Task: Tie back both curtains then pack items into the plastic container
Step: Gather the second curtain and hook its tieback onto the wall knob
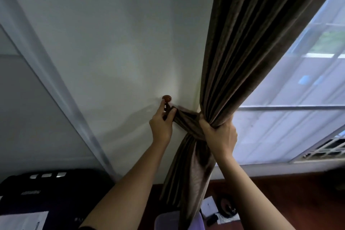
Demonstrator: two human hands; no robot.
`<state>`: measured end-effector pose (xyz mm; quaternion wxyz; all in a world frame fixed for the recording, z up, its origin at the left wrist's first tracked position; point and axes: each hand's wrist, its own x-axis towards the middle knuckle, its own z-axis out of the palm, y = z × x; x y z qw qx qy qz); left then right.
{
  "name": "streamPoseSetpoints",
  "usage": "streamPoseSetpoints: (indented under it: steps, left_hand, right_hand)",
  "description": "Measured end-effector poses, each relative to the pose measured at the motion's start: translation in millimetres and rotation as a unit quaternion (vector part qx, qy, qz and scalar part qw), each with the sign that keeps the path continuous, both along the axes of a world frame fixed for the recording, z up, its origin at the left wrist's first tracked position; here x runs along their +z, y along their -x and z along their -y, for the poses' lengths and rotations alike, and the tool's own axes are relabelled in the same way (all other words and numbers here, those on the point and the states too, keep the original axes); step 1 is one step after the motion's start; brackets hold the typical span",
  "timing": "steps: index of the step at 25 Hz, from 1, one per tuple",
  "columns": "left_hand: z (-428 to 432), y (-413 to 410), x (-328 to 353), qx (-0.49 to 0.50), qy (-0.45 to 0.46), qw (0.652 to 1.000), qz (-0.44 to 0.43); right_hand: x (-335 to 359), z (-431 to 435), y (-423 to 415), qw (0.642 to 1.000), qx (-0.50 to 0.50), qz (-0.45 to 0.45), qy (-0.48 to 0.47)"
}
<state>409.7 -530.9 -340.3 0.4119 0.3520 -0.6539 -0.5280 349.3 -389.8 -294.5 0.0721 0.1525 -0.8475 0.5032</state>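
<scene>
Curtain (242,52) running out past top edge. Right hand (220,136) covering the tieback (186,119) where it wraps the bunch. Purple container (168,220) getting cut by bottom edge, half behind curtain. Floor items (222,211) too blurry to identify.

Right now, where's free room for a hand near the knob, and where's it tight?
Free: bare wall above and left of the knob. Tight: between knob and curtain, where the left hand holds the tieback end at the knob and the right hand grips the gathered curtain. Floor below is cluttered.
</scene>
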Motion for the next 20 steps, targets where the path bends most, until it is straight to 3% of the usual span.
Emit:
streamPoseSetpoints:
  steps: [5,10,12,16,20]
  left_hand:
    - [-4.0,-4.4,-17.0,-0.029,0.057,0.997,0.045]
    - [8.2,-3.1,-19.6,-0.043,-0.095,0.995,0.002]
    - [12.8,-2.9,-21.2,-0.056,-0.107,0.993,-0.005]
    - [14.8,-1.6,-24.2,-0.049,-0.075,0.996,-0.021]
    - [10.3,7.2,-28.3,0.024,0.014,1.0,0.002]
  right_hand:
    - [-3.5,2.8,-1.1,1.0,-0.006,-0.004,-0.001]
    - [0.5,2.9,0.5,1.0,0.008,0.004,-0.003]
    - [-0.8,3.0,3.6,1.0,0.019,0.006,-0.005]
    - [-1.6,8.8,8.4,0.999,0.034,0.009,-0.01]
    - [-6.0,11.3,12.8,0.999,0.043,-0.014,-0.017]
